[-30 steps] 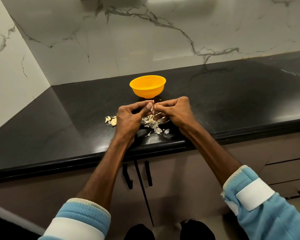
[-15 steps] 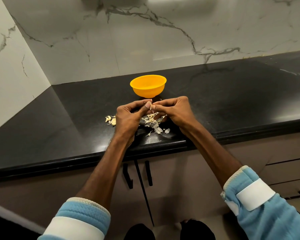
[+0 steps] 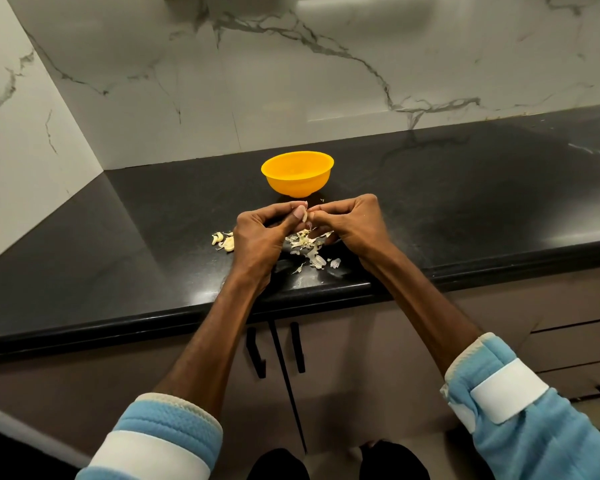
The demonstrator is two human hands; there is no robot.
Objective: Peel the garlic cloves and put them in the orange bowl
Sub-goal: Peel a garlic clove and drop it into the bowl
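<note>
Your left hand (image 3: 257,237) and right hand (image 3: 354,226) both pinch one garlic clove (image 3: 305,215) between curled fingertips, just before the orange bowl (image 3: 297,174) on the black counter (image 3: 153,237). Peels (image 3: 309,251) lie beneath.

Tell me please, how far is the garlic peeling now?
Done: loose skins lie on the counter, so some peeling happened; what the orange bowl holds is hidden. In hand: the left hand and right hand pinch one clove together. Left: a few cloves beside the left hand.
</note>
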